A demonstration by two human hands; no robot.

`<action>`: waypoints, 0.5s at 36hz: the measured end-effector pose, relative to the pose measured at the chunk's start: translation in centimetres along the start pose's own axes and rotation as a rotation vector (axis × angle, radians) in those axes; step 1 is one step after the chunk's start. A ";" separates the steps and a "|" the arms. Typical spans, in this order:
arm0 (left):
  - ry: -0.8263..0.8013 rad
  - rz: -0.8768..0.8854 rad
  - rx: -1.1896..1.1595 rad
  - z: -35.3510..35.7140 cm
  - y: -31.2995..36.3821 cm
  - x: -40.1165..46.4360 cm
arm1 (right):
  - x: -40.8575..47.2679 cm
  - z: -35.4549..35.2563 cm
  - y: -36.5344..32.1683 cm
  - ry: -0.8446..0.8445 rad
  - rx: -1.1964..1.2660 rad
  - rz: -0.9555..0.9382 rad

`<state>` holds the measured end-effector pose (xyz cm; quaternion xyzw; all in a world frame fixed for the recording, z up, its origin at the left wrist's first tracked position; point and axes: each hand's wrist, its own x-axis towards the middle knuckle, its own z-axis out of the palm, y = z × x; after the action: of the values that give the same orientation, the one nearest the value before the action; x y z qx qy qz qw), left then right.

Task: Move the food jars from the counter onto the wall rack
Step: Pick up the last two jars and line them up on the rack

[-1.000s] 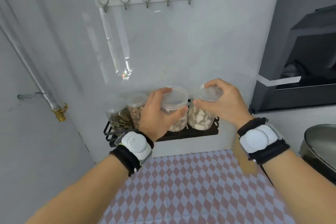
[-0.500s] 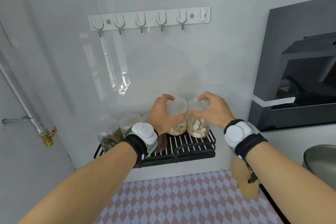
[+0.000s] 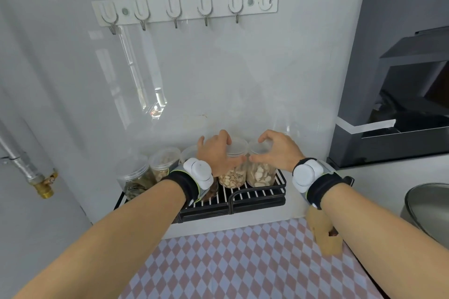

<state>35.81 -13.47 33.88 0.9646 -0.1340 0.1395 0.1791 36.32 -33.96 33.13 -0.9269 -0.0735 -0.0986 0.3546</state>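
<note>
A black wire wall rack [image 3: 258, 198] hangs low on the white wall and carries several clear plastic jars with pale lids. My left hand [image 3: 215, 154] wraps a jar of tan nut slices [image 3: 232, 176] that stands on the rack. Right beside it, touching, stands a jar of pale chips [image 3: 261, 173]; my right hand [image 3: 279, 150] arches over its lid with the thumb on its side. Further left stand a jar of tan pieces [image 3: 165, 162] and a jar of dark green contents [image 3: 136, 178]. Another jar is mostly hidden behind my left wrist.
A white rail of metal hooks [image 3: 184, 7] is fixed above. A black range hood [image 3: 401, 80] juts out at the right, with a steel pot [image 3: 427, 209] below it. The counter has a pink checked cloth [image 3: 243, 264]. A pipe with a brass valve [image 3: 45, 185] runs at left.
Both hands carried their jars down and back onto the rack, where the two jars now stand side by side. My view has risen, showing the rack from above.
</note>
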 end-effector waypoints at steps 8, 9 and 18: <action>-0.020 0.073 0.137 0.5 -0.9 0.1 | 0.4 0.7 0.4 -0.041 -0.047 -0.019; -0.029 0.076 0.150 0.5 -0.9 0.0 | 0.4 0.7 0.4 -0.044 -0.049 -0.018; -0.045 0.115 0.225 0.1 -0.9 -0.4 | 0.3 0.9 -0.1 -0.100 -0.067 -0.014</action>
<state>35.73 -12.65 33.40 0.9722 -0.1767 0.1418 0.0586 36.73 -33.28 32.60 -0.9414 -0.0941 -0.0571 0.3187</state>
